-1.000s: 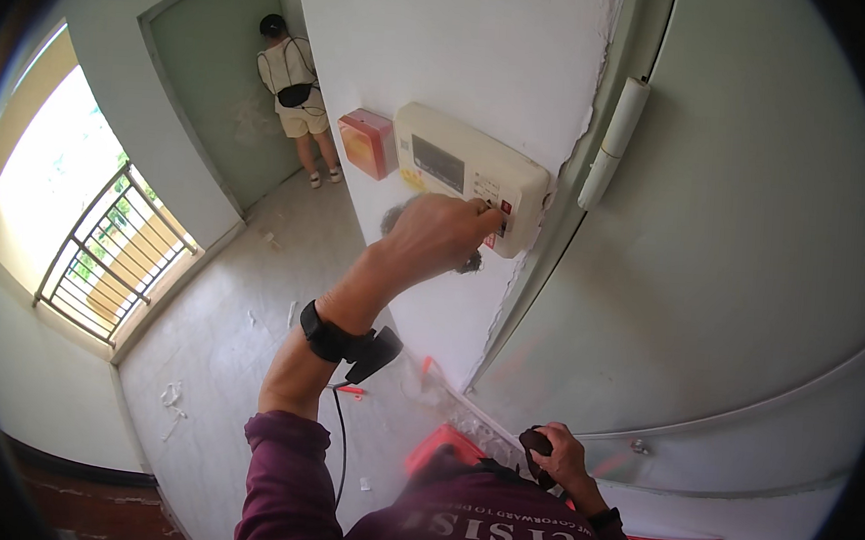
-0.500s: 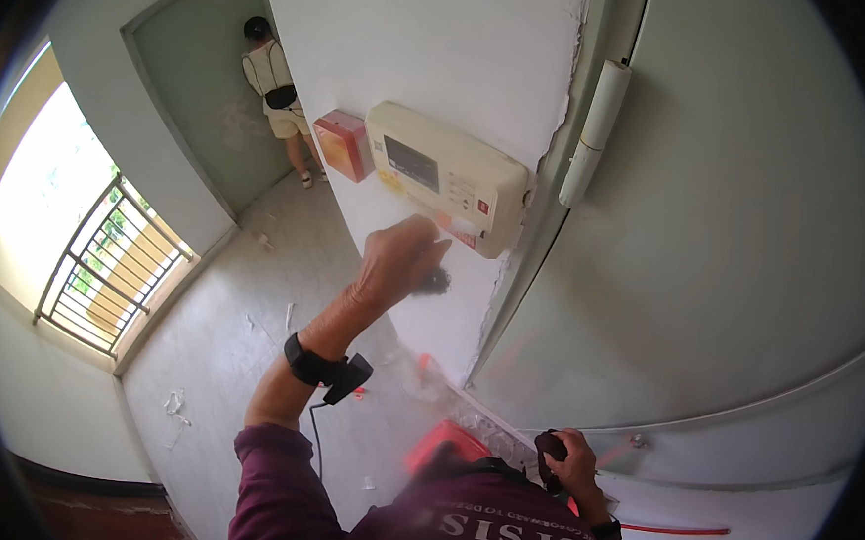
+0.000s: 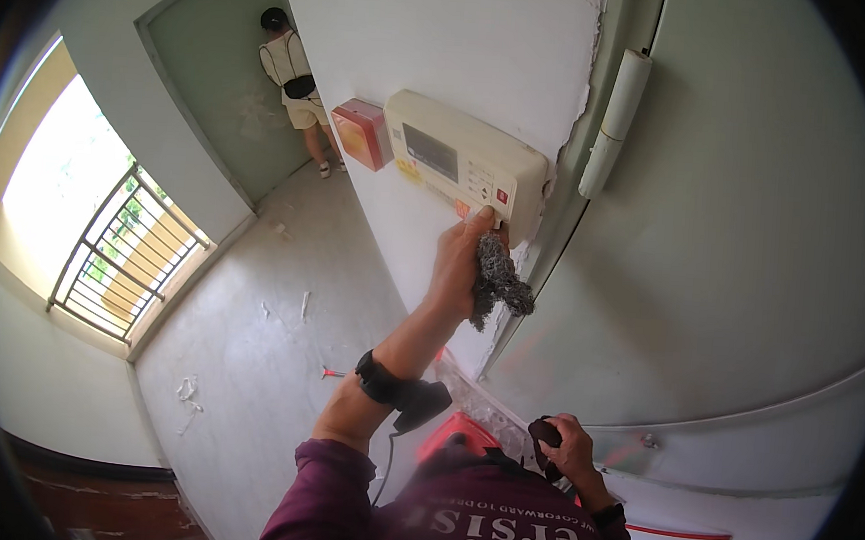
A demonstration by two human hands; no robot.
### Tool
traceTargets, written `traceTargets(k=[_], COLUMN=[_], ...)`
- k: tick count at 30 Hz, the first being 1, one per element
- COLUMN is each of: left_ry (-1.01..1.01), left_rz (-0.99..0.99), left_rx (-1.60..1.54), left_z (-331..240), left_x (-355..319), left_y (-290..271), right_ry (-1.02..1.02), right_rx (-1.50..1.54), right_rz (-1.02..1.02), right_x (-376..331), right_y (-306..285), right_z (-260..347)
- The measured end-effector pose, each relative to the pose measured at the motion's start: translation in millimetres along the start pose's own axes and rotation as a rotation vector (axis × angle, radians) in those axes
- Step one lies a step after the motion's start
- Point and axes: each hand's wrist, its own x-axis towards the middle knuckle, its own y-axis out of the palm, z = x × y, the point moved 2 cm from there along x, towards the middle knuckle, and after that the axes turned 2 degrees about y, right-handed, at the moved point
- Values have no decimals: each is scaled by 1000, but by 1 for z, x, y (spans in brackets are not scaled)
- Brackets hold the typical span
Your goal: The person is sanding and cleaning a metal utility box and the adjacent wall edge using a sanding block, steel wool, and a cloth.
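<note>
My left hand (image 3: 455, 266) is raised to the white wall, gripping a grey steel wool scourer (image 3: 499, 279) that hangs below the fingers. Its fingertips touch the lower right edge of a cream wall panel (image 3: 464, 158) with a small screen and buttons. Beside that panel sits a red alarm box (image 3: 362, 134). Lower down at the right, my right hand (image 3: 572, 450) is closed around a dark brown, soft-looking object (image 3: 544, 442) whose kind I cannot make out. A strap with a black device (image 3: 405, 392) circles my left wrist.
A grey-green door (image 3: 733, 209) with a white closer stands right of the wall corner. Below me is a red plastic object (image 3: 457, 435), partly hidden. Scraps and a red-handled tool (image 3: 335, 373) lie on the floor. Another person (image 3: 299, 79) stands at a far door, near a railed window (image 3: 126, 261).
My left hand has moved right along the panel's lower edge, and the steel wool now shows plainly. My right hand keeps its hold, shifted slightly in view. The view has swung a little.
</note>
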Motion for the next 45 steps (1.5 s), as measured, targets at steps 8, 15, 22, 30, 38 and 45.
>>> traceTargets(k=[8,15,22,30,38,45], left_ry=[135,196,132,135,69,49], left_rz=[177,420,500,349,116,15], left_rx=[-32,232,509,1665,1548,1547], left_z=[12,-4,-21,-26,48,37], left_x=[16,31,43,33,-44,-25], left_y=[-15,-36,-52,-195,-291,-252], right_ry=[-54,16,118,226,-31,-149], right_rx=[-11,-21,-13,-27,-59,-108], right_rz=[-75,-115,-175,-57,198,153], right_x=[-2,-18,-49,-57,8,32], right_y=[5,-2,-12,-1,23,10], right_z=[-5,-13,-29,-43,-3,31])
